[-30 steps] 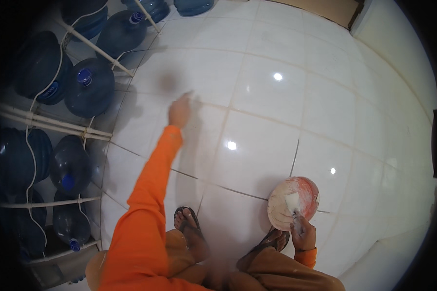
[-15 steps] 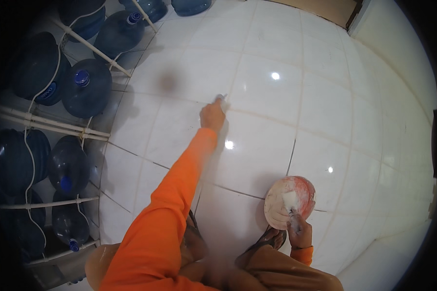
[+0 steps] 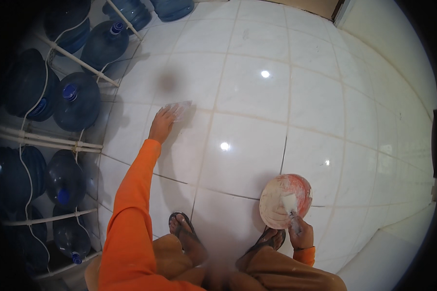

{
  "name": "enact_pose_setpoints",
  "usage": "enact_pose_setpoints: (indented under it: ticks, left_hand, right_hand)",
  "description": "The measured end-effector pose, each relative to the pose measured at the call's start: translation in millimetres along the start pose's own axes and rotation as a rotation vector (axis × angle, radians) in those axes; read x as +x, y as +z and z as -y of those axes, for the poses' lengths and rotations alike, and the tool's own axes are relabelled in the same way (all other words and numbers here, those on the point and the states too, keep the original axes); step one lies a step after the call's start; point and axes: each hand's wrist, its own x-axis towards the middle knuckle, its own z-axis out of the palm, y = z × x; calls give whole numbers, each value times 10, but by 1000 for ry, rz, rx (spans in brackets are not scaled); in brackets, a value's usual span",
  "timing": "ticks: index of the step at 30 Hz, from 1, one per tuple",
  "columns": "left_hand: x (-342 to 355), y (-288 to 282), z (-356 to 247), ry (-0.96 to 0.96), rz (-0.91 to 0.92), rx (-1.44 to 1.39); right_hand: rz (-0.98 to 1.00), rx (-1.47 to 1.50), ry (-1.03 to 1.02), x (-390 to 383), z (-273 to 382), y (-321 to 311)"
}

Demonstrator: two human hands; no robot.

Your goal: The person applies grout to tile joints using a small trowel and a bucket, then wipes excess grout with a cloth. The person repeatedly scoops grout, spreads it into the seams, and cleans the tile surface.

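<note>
My left hand (image 3: 162, 125) reaches out over the white tiled floor (image 3: 250, 138), its fingers closed on a thin, see-through plastic sheet (image 3: 182, 110). The sheet lies close to the floor, near a tile joint; whether it touches cannot be made out. At the lower right, my right hand (image 3: 302, 234) grips the handle of a putty knife (image 3: 290, 203). Its pale blade rests in a red bowl (image 3: 304, 186) smeared with cream-coloured paste (image 3: 273, 208). The bowl is by my right foot, and my right fingers are partly hidden at its edge.
Large blue water bottles (image 3: 76, 102) lie on a white pipe rack (image 3: 63, 138) along the left. A pale wall (image 3: 388, 53) curves down the right side. My sandalled left foot (image 3: 183, 225) stands on the tiles. Some joints are dark, others filled pale.
My left hand has swung left and slightly nearer, and the plastic sheet now shows its flat face instead of its edge. My right hand stays at the bowl. The view has shifted slightly.
</note>
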Motion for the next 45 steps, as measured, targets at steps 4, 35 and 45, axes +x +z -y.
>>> enact_pose_setpoints:
  ticks: [4, 35, 45]
  left_hand:
    - [-96, 283, 120, 55, -15, 71]
    - [641, 432, -676, -450, 244, 53]
    - [57, -59, -1167, -336, 253, -36]
  right_hand:
    - [18, 18, -10, 56, 68, 29]
    - [-11, 110, -77, 188, 30, 101]
    - [-9, 68, -70, 101, 63, 63]
